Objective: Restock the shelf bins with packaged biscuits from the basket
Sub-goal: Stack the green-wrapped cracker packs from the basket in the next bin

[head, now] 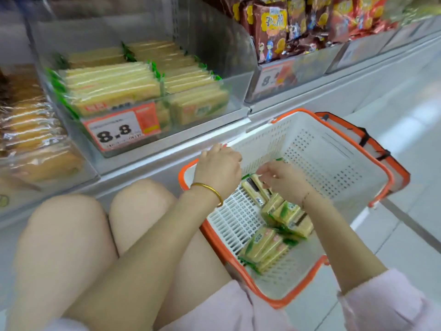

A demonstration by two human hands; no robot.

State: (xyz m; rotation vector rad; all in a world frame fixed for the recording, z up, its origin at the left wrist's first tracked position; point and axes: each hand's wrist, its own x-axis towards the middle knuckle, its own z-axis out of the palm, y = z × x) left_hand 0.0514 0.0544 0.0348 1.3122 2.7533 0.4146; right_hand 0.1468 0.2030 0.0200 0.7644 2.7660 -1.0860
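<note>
Price tag [121,130] reading 8.8; red snack bags [272,29] upper right; wrapped cakes [31,125] far left.

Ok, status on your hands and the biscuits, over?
Left hand at basket rim, right hand over the biscuit packs inside; grips blurred. Shelf bin part full. Nothing between basket and bin.

Bright, even light; glare on floor [415,115]; frame soft, edges smeared, bowed.
</note>
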